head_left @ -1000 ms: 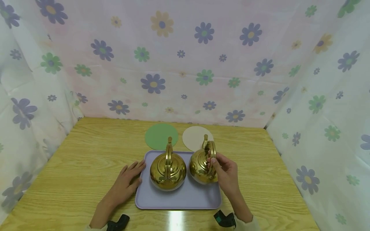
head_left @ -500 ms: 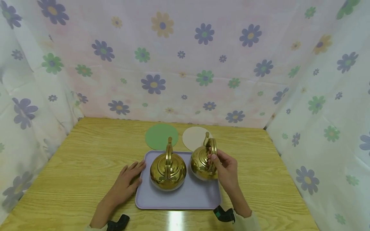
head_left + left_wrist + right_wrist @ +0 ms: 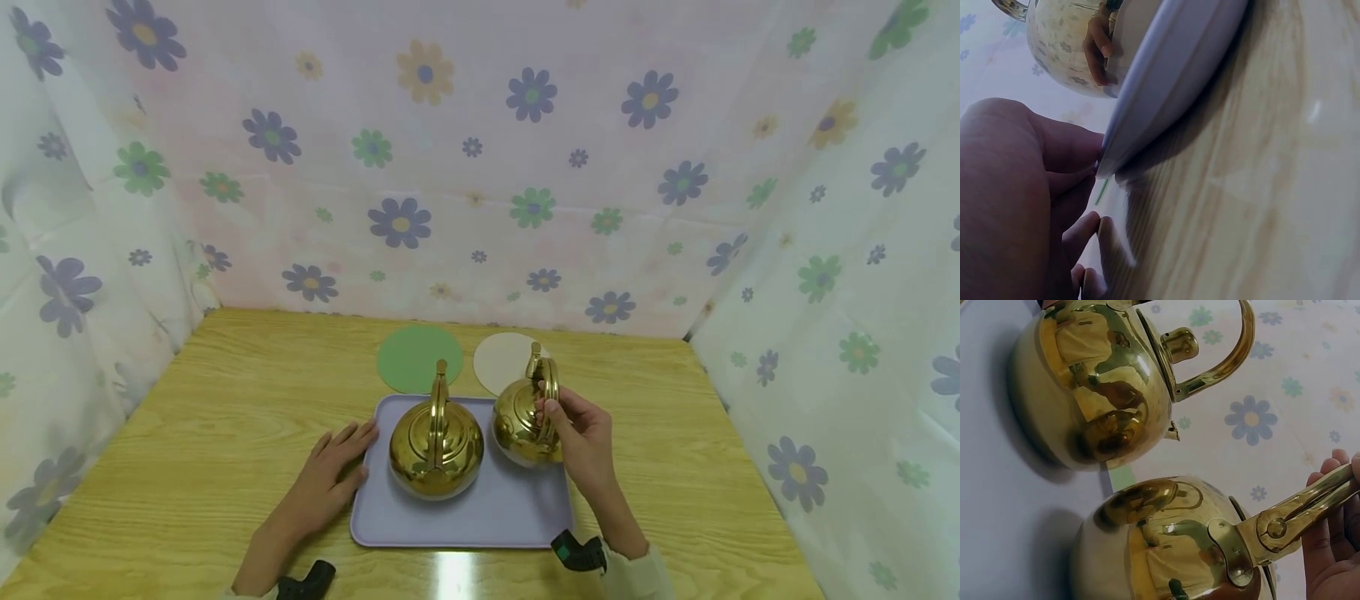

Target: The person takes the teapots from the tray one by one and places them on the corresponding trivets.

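Two shiny gold kettles are at a pale purple tray (image 3: 465, 527). The left kettle (image 3: 415, 467) stands upright on it, its spout towards the back. My right hand (image 3: 591, 442) grips the raised handle of the right kettle (image 3: 513, 435) between thumb and fingers. In the right wrist view, the fingers wrap behind that handle (image 3: 1310, 509); whether the kettle's base touches the tray cannot be told. My left hand (image 3: 324, 473) rests on the table, its fingertips touching the tray's left edge. The left wrist view shows that contact at the tray rim (image 3: 1160, 81).
Behind the tray lie a green round mat (image 3: 420, 358) and a cream round mat (image 3: 498, 362), the latter partly hidden by the right kettle's spout. A flowered curtain (image 3: 480, 167) encloses the wood-grain table (image 3: 247, 392) at the back and sides.
The right kettle has shifted slightly towards the back with my right hand on its handle. My left hand and the left kettle stay in place.
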`<state>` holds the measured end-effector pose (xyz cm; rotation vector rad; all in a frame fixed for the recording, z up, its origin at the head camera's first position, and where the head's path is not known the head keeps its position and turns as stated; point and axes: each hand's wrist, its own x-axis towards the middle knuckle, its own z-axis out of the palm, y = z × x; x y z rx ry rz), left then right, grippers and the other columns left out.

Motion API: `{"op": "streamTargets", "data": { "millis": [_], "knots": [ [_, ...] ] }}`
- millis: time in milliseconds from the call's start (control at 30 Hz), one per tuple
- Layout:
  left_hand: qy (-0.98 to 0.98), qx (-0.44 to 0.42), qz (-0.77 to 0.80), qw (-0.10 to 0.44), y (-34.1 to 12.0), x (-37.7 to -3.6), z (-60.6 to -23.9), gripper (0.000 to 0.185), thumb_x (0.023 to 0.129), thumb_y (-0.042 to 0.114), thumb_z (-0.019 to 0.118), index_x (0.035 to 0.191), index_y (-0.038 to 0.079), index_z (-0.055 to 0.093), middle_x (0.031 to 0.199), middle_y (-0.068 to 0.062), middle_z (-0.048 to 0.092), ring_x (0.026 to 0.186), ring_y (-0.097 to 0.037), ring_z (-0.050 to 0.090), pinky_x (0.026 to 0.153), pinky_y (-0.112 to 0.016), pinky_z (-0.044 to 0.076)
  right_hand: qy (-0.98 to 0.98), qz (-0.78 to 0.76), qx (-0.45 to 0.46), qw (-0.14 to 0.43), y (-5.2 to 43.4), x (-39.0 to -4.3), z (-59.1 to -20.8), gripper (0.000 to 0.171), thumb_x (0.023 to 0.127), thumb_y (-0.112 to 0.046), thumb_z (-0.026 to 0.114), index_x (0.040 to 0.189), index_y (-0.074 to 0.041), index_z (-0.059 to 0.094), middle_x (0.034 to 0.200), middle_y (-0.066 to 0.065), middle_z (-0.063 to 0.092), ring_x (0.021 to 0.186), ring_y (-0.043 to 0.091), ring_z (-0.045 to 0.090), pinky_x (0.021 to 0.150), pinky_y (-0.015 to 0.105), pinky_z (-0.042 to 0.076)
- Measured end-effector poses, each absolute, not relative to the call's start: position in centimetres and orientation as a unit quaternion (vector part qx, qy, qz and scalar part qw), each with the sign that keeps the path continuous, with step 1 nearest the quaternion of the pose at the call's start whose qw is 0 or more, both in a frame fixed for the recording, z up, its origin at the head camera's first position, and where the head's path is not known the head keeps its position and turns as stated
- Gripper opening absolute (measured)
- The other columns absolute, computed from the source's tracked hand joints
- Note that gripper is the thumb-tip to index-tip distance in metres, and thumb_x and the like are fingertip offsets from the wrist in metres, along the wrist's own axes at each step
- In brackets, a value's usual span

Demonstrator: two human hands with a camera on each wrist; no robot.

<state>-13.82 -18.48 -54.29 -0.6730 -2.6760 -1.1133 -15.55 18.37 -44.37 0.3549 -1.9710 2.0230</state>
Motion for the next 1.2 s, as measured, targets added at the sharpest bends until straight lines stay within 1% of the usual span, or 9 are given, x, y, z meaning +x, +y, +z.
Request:
{"op": "streamTargets", "data": {
  "millis": [200, 367, 433, 867, 1067, 1200],
  "knots": [
    [-0.895, -0.225, -0.374, 0.086, -18.5, -13.9, -54.3, 0.051, 0.098, 0.012, 0.062, 0.146, 0.0, 0.053, 0.154, -0.016, 0.049, 0.142, -0.05, 0.037, 0.111, -0.073, 0.018, -0.681, 0.705, 0.125, 0.151, 18.3, -16.0, -44.4, 0.029, 0.099, 0.003, 0.06, 0.118, 0.025, 0.061, 0.089, 0.007, 0.075, 0.078, 0.009, 0.069, 0.072, 0.018, 0.058],
    [-0.895, -0.228, -0.374, 0.087, -18.6, -13.9, -54.4, 0.05, 0.099, 0.013, 0.062, 0.147, 0.0, 0.053, 0.154, -0.016, 0.049, 0.142, -0.05, 0.037, 0.111, -0.073, 0.018, -0.676, 0.712, 0.121, 0.15, 18.2, -16.2, -44.5, 0.029, 0.099, 0.003, 0.06, 0.119, 0.024, 0.061, 0.089, 0.001, 0.075, 0.078, 0.006, 0.069, 0.071, 0.018, 0.058],
    [-0.894, -0.229, -0.374, 0.087, -18.6, -14.0, -54.4, 0.05, 0.099, 0.013, 0.062, 0.147, 0.0, 0.053, 0.154, -0.016, 0.049, 0.142, -0.05, 0.038, 0.111, -0.073, 0.018, -0.673, 0.714, 0.119, 0.15, 18.2, -16.4, -44.6, 0.029, 0.099, 0.003, 0.06, 0.119, 0.025, 0.06, 0.089, 0.001, 0.075, 0.078, 0.007, 0.068, 0.071, 0.018, 0.058],
    [-0.89, -0.23, -0.386, 0.082, -18.7, -13.9, -54.5, 0.05, 0.099, 0.014, 0.062, 0.147, 0.001, 0.053, 0.155, -0.015, 0.049, 0.142, -0.051, 0.037, 0.113, -0.072, 0.017, -0.679, 0.708, 0.123, 0.152, 17.9, -17.0, -44.6, 0.032, 0.1, 0.0, 0.061, 0.12, 0.025, 0.06, 0.091, 0.014, 0.074, 0.078, 0.01, 0.069, 0.07, 0.019, 0.059],
    [-0.891, -0.228, -0.385, 0.083, -18.7, -13.9, -54.6, 0.05, 0.099, 0.013, 0.062, 0.147, 0.002, 0.053, 0.155, -0.015, 0.049, 0.142, -0.051, 0.037, 0.113, -0.071, 0.017, -0.683, 0.703, 0.124, 0.155, 17.8, -17.6, -44.6, 0.031, 0.1, 0.0, 0.061, 0.119, 0.024, 0.061, 0.091, 0.011, 0.074, 0.078, 0.01, 0.069, 0.071, 0.02, 0.059],
    [-0.892, -0.225, -0.383, 0.08, -18.6, -13.9, -54.5, 0.05, 0.099, 0.013, 0.062, 0.147, 0.001, 0.053, 0.155, -0.015, 0.049, 0.143, -0.051, 0.037, 0.112, -0.072, 0.017, -0.684, 0.704, 0.118, 0.153, 17.7, -17.7, -44.5, 0.03, 0.099, 0.0, 0.061, 0.12, 0.022, 0.062, 0.092, 0.012, 0.074, 0.079, 0.012, 0.069, 0.072, 0.02, 0.059]
  ]
}}
